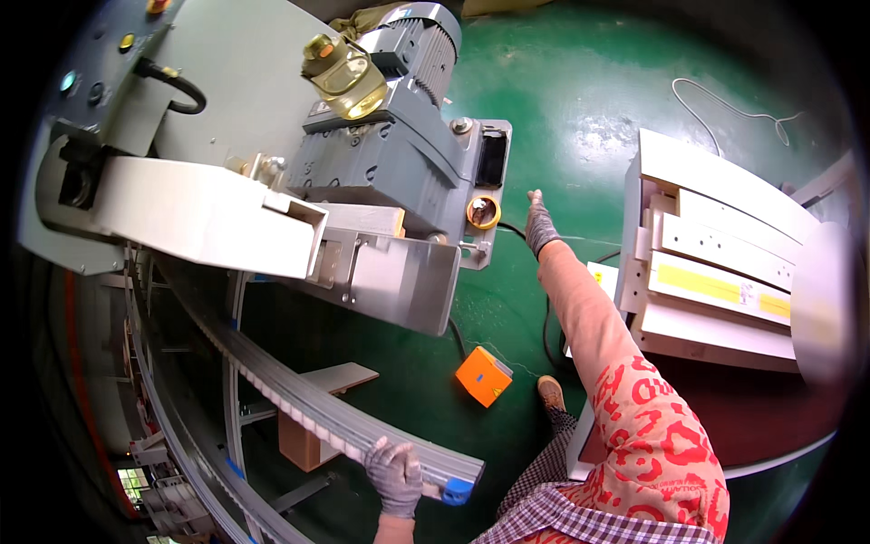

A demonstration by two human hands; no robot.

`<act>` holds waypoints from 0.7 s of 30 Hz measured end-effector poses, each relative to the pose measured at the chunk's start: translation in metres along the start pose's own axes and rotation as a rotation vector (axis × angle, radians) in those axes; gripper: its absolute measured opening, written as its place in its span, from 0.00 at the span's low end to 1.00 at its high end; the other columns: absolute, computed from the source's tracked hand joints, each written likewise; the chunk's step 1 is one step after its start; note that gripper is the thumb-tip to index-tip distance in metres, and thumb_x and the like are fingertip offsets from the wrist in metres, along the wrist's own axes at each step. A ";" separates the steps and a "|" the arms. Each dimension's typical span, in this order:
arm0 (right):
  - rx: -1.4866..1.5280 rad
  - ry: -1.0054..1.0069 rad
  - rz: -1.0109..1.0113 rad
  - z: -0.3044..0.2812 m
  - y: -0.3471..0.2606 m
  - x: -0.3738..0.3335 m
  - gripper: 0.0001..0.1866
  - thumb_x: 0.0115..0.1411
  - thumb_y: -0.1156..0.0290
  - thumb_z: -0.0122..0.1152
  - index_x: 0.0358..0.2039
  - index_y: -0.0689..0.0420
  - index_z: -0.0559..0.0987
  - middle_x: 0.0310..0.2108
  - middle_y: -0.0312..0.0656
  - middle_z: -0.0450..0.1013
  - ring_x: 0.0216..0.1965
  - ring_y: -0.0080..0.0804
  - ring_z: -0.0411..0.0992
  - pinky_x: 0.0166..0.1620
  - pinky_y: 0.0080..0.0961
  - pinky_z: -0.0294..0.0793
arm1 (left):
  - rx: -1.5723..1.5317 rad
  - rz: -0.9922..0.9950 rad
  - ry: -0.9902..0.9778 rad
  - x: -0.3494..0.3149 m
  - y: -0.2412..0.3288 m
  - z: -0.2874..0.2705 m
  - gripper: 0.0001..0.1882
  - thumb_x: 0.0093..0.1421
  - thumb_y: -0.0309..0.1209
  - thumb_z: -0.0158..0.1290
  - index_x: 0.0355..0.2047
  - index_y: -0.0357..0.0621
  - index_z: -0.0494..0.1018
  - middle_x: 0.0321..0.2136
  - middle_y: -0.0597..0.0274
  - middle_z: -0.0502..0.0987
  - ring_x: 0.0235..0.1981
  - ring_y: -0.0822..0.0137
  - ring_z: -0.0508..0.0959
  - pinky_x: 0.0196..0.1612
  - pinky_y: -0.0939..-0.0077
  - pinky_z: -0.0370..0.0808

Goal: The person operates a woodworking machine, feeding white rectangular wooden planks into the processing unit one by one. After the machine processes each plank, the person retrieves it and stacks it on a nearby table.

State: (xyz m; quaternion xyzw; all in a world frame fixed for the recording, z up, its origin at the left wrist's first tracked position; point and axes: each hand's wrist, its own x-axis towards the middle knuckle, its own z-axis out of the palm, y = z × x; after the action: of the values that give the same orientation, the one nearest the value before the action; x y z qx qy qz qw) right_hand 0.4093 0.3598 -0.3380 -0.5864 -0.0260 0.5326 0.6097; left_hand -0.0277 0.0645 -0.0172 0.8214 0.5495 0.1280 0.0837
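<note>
My left hand (394,476), in a grey glove, is closed on the edge of a grey metal conveyor rail (362,412) with a row of small white rollers, close to its blue end cap (458,491). My right arm is stretched forward. Its gloved right hand (541,222) is seen edge-on, fingers out straight and nothing visible in them. Nearest to it is the grey motor and gearbox unit (372,163), whose mounting plate carries a roll of yellow tape (483,212). A yellowish water bottle (344,77) stands on top of the gearbox.
To my right is a stack of white panels (716,254). An orange box (484,375) sits on the green floor (562,91) near my shoe (550,393), with black cables nearby. A control panel (95,68) with buttons is at the upper left. Brown cardboard (304,442) lies beyond the rail.
</note>
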 end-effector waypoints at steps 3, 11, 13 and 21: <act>0.031 -0.015 0.013 0.016 -0.018 0.038 0.42 0.63 0.30 0.27 0.71 0.42 0.51 0.73 0.50 0.39 0.72 0.49 0.37 0.70 0.48 0.36 | 0.008 -0.073 -0.031 0.000 -0.007 0.005 0.10 0.58 0.37 0.51 0.29 0.46 0.77 0.35 0.61 0.77 0.48 0.53 0.71 0.57 0.56 0.62; 0.120 -0.026 0.058 0.052 -0.036 0.125 0.43 0.62 0.28 0.21 0.71 0.40 0.50 0.72 0.51 0.38 0.73 0.53 0.31 0.70 0.53 0.32 | 0.032 -0.132 -0.343 -0.012 -0.027 -0.001 0.16 0.60 0.43 0.48 0.35 0.46 0.78 0.37 0.56 0.78 0.43 0.51 0.75 0.55 0.48 0.64; 0.129 -0.084 0.062 0.070 -0.044 0.117 0.43 0.62 0.28 0.20 0.71 0.39 0.51 0.72 0.51 0.38 0.73 0.53 0.32 0.70 0.52 0.32 | 0.027 -0.094 -0.372 -0.006 -0.018 -0.006 0.16 0.59 0.43 0.47 0.36 0.48 0.78 0.39 0.55 0.78 0.43 0.51 0.75 0.56 0.45 0.63; -0.005 -0.079 0.056 0.064 -0.045 0.139 0.42 0.62 0.28 0.22 0.70 0.37 0.54 0.72 0.53 0.37 0.73 0.48 0.33 0.70 0.48 0.31 | 0.057 0.002 -0.418 0.002 -0.020 -0.009 0.19 0.62 0.47 0.45 0.42 0.49 0.77 0.44 0.58 0.77 0.45 0.53 0.75 0.56 0.43 0.63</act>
State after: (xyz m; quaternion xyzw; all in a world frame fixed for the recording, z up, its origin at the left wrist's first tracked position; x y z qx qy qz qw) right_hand 0.4554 0.5098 -0.3675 -0.5667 -0.0349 0.5724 0.5916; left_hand -0.0470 0.0735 -0.0144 0.8326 0.5228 -0.0608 0.1728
